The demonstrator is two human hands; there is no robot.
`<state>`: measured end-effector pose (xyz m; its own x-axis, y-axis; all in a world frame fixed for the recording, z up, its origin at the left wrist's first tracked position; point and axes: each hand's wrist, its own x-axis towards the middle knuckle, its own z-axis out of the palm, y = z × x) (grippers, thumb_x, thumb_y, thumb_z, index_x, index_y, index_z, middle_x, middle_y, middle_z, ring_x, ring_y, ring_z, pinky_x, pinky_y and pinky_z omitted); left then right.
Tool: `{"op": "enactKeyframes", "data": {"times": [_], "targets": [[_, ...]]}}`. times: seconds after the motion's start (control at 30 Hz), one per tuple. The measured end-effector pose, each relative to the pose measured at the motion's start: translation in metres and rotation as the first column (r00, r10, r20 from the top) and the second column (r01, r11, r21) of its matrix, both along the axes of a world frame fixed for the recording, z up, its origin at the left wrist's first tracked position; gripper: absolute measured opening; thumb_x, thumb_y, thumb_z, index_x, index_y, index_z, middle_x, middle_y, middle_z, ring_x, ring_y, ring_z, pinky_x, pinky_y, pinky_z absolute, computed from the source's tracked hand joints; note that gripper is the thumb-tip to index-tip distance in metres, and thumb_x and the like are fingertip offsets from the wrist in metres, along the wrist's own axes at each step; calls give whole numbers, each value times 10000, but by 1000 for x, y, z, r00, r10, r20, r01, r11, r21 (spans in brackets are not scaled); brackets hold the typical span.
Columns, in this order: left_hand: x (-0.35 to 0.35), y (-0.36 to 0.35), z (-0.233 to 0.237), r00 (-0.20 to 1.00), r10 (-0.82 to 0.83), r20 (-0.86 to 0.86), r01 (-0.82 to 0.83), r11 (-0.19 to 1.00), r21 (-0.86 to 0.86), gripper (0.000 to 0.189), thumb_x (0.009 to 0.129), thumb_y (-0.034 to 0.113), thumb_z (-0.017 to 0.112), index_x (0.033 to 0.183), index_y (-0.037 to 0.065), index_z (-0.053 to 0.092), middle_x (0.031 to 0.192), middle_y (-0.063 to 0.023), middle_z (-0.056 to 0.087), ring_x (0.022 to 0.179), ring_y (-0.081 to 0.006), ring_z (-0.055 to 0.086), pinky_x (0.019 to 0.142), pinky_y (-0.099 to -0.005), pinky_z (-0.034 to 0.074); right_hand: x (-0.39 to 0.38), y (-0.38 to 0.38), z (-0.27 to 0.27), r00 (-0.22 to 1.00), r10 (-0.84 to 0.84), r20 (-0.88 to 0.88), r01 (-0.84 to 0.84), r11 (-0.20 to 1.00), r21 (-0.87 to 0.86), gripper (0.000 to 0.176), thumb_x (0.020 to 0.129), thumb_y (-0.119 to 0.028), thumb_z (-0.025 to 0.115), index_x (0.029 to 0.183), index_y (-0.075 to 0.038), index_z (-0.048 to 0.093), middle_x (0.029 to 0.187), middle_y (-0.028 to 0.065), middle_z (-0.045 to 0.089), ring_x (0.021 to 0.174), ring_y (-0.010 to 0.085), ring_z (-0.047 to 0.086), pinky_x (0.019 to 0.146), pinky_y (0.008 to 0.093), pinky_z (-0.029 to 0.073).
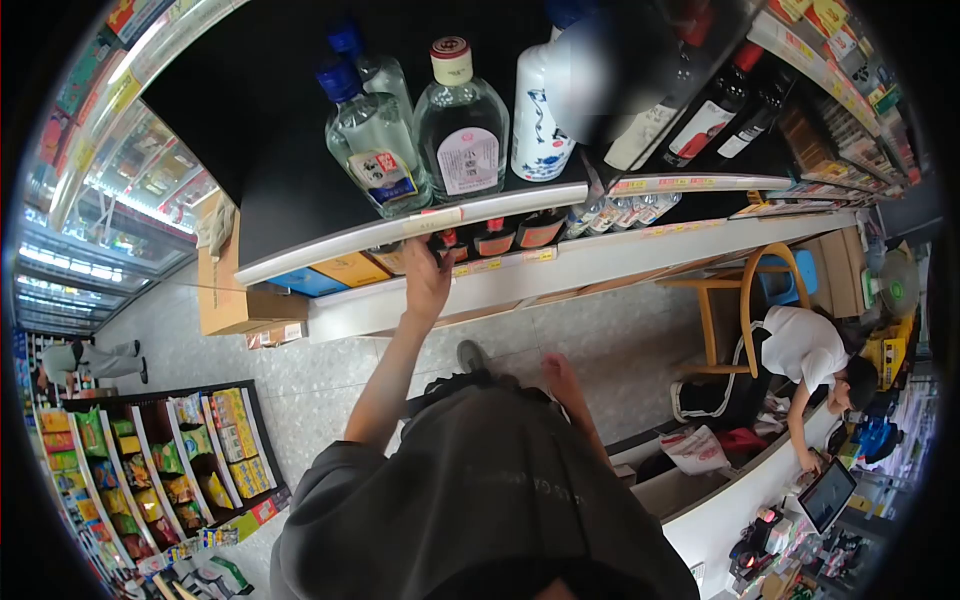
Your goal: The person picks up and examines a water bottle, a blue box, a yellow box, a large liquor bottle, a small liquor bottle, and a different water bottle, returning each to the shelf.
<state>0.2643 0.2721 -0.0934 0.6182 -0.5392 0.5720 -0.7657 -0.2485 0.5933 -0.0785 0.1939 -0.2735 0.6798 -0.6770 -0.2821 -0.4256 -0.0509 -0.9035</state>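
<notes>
My left hand is raised to the lower shelf, its fingers wrapped around a small dark bottle with a red cap; the shelf edge hides part of the fingertips. More dark bottles with orange labels stand to its right. Above, on the upper shelf, are a clear bottle with a blue cap, a clear bottle with a cream cap and a white bottle with blue patterns. My right hand hangs low beside my body, blurred, and its fingers cannot be made out.
Wine bottles stand at the upper right. A cardboard box is on the floor at the left, with a snack rack below it. A wooden chair and a person in a white shirt are at the right, by a counter.
</notes>
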Motion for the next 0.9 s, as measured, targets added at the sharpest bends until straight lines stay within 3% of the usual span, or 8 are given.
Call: {"op": "enactKeyframes", "data": {"times": [0.2,0.3,0.43,0.63,0.73,0.77,0.83,0.9], "targets": [[-1,-17,9,941,21,-339,-10,999,33,438,780,69,730,1137,-14,491,915,-203,576,804,-383,580,708,-453,477,53,-4,83,999,51,8,-51,998,23,272,945,-174,547,1172,-24,551,1068,127,641,980,215,634,832,323,506],[7,-16,-8,986,37,-162,-8,984,176,424,806,127,721,1141,-4,497,958,-207,576,799,-383,593,686,-455,491,76,-1,114,991,63,121,-73,994,80,281,948,-155,546,1189,-12,533,1092,117,632,1011,211,627,862,324,501],[0,-8,-3,964,82,-253,-28,978,209,394,811,149,717,1116,8,512,997,-198,570,804,-386,593,674,-450,496,103,-5,139,975,180,130,-203,961,189,312,950,-141,542,1226,-1,499,1185,123,597,1091,208,597,919,316,476],[-18,36,99,979,13,-201,10,993,116,314,821,110,707,1072,32,537,989,-176,553,807,-353,611,663,-419,530,142,-34,151,922,266,280,-348,886,306,378,991,-219,501,1301,-10,448,1288,142,531,1179,226,535,987,327,432],[-26,53,142,805,-158,-572,187,982,-8,296,838,76,710,1065,-4,537,1013,-95,579,950,-208,640,829,-316,534,164,-36,154,884,193,426,-464,479,745,633,984,-509,387,1366,-5,403,1370,150,463,1248,272,478,1017,417,425],[-25,55,141,804,-154,-575,187,982,-1,296,838,76,710,1065,-4,537,1013,-95,579,950,-208,640,829,-316,534,176,-26,164,885,190,426,-463,474,749,633,984,-509,387,1366,-5,403,1370,150,463,1248,272,478,1017,417,425],[-22,56,139,516,-335,-789,339,925,-171,302,865,64,666,1120,8,514,1081,-113,574,960,-202,641,846,-321,539,191,-7,191,792,148,592,-592,-53,804,647,970,-510,424,1383,-13,386,1413,181,413,1252,348,474,1014,484,418],[-17,56,117,391,-440,-809,360,882,-305,342,895,139,658,1173,15,502,1120,-107,568,1005,-204,631,878,-322,514,182,5,213,732,30,681,-670,-147,727,654,962,-501,446,1402,-24,359,1417,201,401,1246,388,472,1008,505,418]]}}
